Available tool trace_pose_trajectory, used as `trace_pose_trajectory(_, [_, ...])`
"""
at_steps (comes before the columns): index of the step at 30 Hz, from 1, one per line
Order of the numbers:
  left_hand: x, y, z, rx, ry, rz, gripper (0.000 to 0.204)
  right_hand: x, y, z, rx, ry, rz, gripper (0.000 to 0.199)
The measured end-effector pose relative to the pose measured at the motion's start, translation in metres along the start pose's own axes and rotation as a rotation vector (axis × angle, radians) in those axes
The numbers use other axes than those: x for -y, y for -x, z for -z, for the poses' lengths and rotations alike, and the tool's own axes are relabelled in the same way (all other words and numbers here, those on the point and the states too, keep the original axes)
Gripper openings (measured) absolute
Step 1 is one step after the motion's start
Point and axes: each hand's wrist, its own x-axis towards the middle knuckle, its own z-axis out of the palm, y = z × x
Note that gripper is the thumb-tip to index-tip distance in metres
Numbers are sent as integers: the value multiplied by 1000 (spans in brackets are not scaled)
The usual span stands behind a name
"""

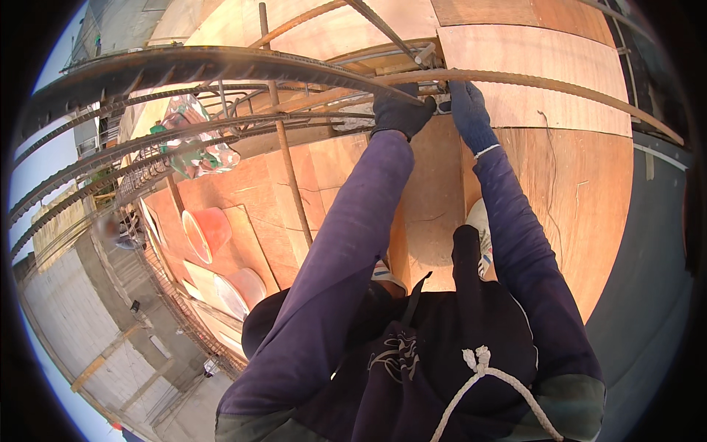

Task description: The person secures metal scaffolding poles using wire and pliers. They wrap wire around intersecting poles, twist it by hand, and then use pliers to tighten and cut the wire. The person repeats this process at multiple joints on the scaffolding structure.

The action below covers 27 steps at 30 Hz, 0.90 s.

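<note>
My left hand [401, 112], in a dark glove, is closed around a ribbed steel reinforcing bar [515, 79] that runs across the upper part of the view. My right hand [468, 110], in a blue glove, reaches up to the same bar just to the right, fingers curled at the spot where bars cross. What the right fingers hold is hidden. Both purple sleeves rise from the lower edge. Plywood formwork [560, 169] lies beneath the bars.
More curved rebars [184, 66] arc across the upper left. A thin vertical bar [291, 177] stands left of my arm. An orange bucket [206, 232] and a round pan [239, 291] sit on the boards. The deck's edge drops to a street at lower left.
</note>
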Motion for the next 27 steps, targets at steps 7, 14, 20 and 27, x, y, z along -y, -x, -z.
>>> trace_pose_trajectory(7, [-6,0,14,133,3,80,51,12,3,-4,0,63,-5,50])
trace_pose_trajectory(14, [-5,-1,12,127,9,65,50,15,6,-2,19,83,6,49])
trace_pose_trajectory(20, [-2,-1,6,60,8,26,50,15,8,-6,14,7,15,46])
trace_pose_trajectory(27, [-1,-1,5,79,9,41,50,16,9,-3,42,4,-7,46])
